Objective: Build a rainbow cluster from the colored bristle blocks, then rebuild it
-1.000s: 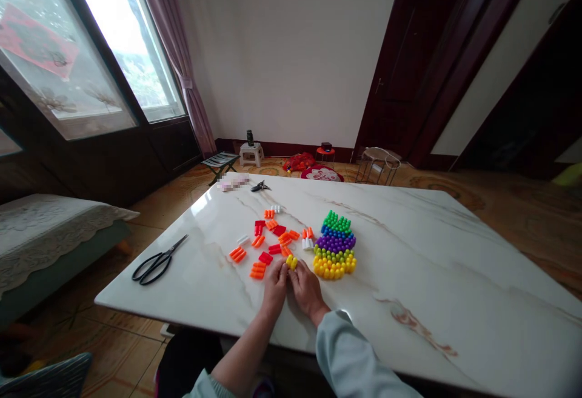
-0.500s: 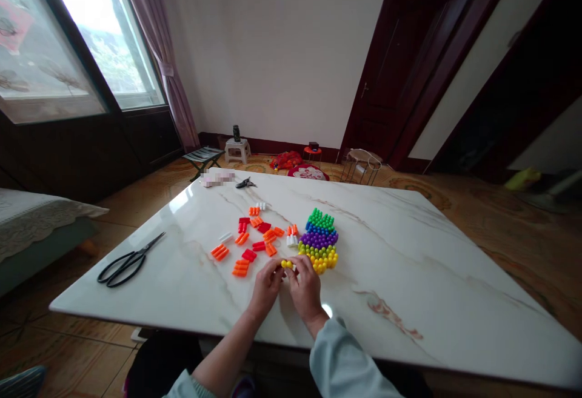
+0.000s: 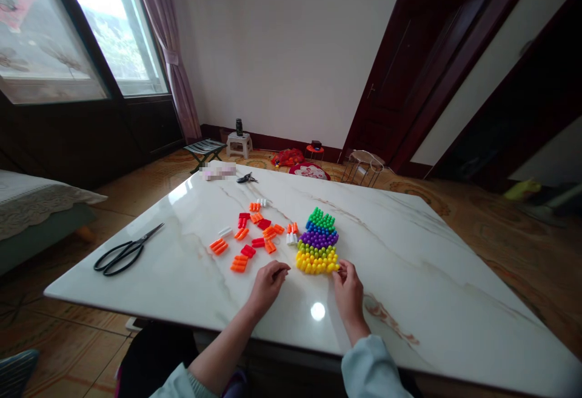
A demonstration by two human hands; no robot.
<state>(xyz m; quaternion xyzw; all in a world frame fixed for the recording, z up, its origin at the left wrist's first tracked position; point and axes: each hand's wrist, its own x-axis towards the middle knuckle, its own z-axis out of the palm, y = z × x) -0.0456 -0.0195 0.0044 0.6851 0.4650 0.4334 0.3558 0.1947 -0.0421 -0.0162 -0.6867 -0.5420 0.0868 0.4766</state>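
Observation:
A block of glossy beads [image 3: 319,240] lies on the white marbled table [image 3: 409,277], in bands of green, blue, purple, olive and yellow. My right hand [image 3: 349,294] is at its near right corner, thumb and fingers closed on a yellow bead at the end of the front row. To the left of the yellow band, my left hand [image 3: 268,286] hovers apart from the beads with its fingertips pinched; whatever may be between them is too small to see. A small orange-and-white bead piece [image 3: 291,234] sits close to the block's left side.
Several orange bead clusters [image 3: 239,263] and red ones [image 3: 248,251] are scattered left of the block. Black-handled scissors [image 3: 128,250] lie at the table's left. Small pliers [image 3: 247,178] and a blurred packet [image 3: 219,171] rest near the far edge.
My hands have moved apart. The yellow beads held between them now lie along the block's front edge; my right hand has shifted right to that row's end.

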